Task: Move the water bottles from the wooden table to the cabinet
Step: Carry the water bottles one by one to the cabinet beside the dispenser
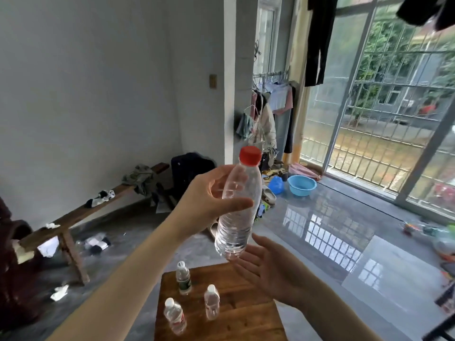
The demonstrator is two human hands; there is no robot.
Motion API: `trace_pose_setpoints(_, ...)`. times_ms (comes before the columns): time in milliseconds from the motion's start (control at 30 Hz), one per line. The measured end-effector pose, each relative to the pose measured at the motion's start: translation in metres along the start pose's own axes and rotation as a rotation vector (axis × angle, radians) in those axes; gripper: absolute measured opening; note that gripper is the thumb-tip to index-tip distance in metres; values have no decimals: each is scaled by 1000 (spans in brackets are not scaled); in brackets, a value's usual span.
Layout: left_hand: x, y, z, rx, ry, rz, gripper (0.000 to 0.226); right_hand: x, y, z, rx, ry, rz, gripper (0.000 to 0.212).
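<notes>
Red-capped bottle (237, 210), clear inside, gripped by left hand (209, 200) above wooden table (246, 313).

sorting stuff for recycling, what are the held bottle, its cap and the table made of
Held bottle: looks like clear thin plastic, see-through with moulded ribs. Its cap: red opaque plastic, probably, with a ridged side. Table: wood, brown with visible grain and a slight sheen, possibly varnished.

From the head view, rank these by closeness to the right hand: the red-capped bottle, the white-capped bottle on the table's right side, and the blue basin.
From the right hand:
1. Red-capped bottle, just above its fingertips, gripped by the left hand.
2. White-capped bottle, below it on the wooden table.
3. Blue basin, far across the floor by the window.
</notes>
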State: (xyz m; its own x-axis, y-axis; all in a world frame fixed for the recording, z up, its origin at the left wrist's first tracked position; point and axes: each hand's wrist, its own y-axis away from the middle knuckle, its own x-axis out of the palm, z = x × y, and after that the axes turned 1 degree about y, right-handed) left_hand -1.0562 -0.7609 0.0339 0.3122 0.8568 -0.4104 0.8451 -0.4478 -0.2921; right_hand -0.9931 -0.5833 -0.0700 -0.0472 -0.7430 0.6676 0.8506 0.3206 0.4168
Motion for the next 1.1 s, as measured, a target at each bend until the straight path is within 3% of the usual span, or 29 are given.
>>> trace_pose_setpoints(200, 7, -9, -19, 55, 71, 113, 82, 8, 28, -4, -57, -60, -88, 63)
trace_pose_setpoints(367, 7, -13, -23, 103, 120, 226, 66, 13, 46, -7, -104, -113, -141, 74)
trace_pose_setpoints(633, 24, 4, -9, 120, 221, 387, 65, 16, 75, -54, -179, -258, -304, 85)
trace_pose_setpoints(1100, 177, 68, -108, 339, 327, 814, 57, -7, 248, -132, -503, -510, -714, 71)
